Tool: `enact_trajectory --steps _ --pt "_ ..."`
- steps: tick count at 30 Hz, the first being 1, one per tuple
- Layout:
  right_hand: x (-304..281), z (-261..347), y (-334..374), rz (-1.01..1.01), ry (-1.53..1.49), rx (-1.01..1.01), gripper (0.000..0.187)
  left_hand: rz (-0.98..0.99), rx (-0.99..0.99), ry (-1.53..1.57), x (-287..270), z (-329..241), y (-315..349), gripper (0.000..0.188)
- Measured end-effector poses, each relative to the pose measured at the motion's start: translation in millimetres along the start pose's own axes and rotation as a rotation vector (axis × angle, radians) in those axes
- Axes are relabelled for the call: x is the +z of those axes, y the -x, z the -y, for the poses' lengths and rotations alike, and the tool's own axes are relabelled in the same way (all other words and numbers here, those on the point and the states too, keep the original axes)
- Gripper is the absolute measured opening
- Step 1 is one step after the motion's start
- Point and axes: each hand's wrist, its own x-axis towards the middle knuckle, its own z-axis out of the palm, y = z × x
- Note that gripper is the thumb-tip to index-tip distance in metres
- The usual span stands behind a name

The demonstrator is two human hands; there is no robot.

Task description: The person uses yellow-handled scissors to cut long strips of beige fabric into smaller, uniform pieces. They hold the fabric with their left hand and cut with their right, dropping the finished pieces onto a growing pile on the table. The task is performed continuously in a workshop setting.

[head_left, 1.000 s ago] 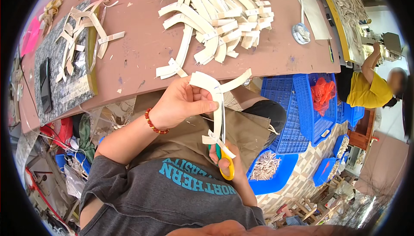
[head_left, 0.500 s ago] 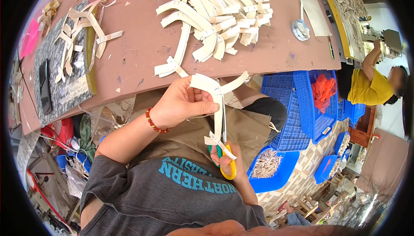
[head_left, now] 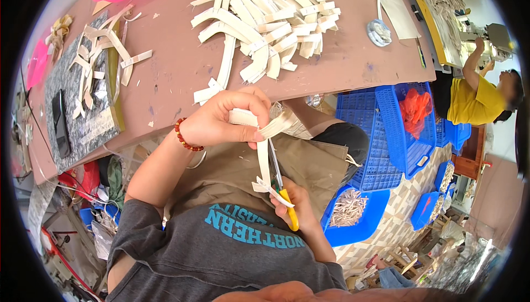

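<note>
Over my lap, my left hand [head_left: 226,123] pinches a cream fabric strip [head_left: 264,161] between thumb and fingers. The strip is bent at the top, hangs downward and has a short crosspiece at its lower end. Closed round the yellow-handled scissors [head_left: 292,218] is my right hand [head_left: 301,200], lower and to the right. The scissor blades point up alongside the strip; whether they touch it I cannot tell. Just beyond my left hand, another strip end [head_left: 208,89] lies at the table's near edge. A large heap of similar strips [head_left: 270,31] sits behind it.
On the brown table [head_left: 171,81], a dark speckled slab [head_left: 52,87] at left carries several strips and a phone [head_left: 62,125]. Blue crates [head_left: 364,153], a red bag [head_left: 415,113] and a blue bin [head_left: 375,214] of small offcuts stand at right. A co-worker in yellow [head_left: 477,100] is beyond.
My left hand has shifted slightly left and turned, with the strip's upper end now folded near its fingers. The scissor blades now show spread apart from the strip more plainly.
</note>
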Motion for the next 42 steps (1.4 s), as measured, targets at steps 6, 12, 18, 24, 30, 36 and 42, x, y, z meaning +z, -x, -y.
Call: enact_trajectory --steps 6,12,18,24,30,36,42 --pt "-3 2 0 0.033 0.183 -0.039 0.053 0.042 0.048 -0.073 -4 1 4 0.012" --pt "-5 6 2 0.004 0.255 -0.086 0.056 0.124 0.121 -0.127 -7 -5 2 0.012" --pt "-7 15 3 0.002 0.326 -0.031 0.057 0.226 0.209 -0.202 -12 -4 0 0.01" --pt "-5 31 3 -0.043 0.461 0.032 0.062 0.189 0.189 -0.272 -6 -11 -1 0.011" --pt "-5 30 4 -0.079 0.483 0.043 0.061 0.202 0.209 -0.402 -6 -12 -1 0.012" --pt "-6 31 6 -0.039 0.466 0.057 0.059 0.274 0.185 -0.474 -7 -17 -3 0.016" --pt "-5 30 5 -0.055 0.534 0.028 0.06 0.314 0.142 -0.476 -7 -19 -5 0.016"
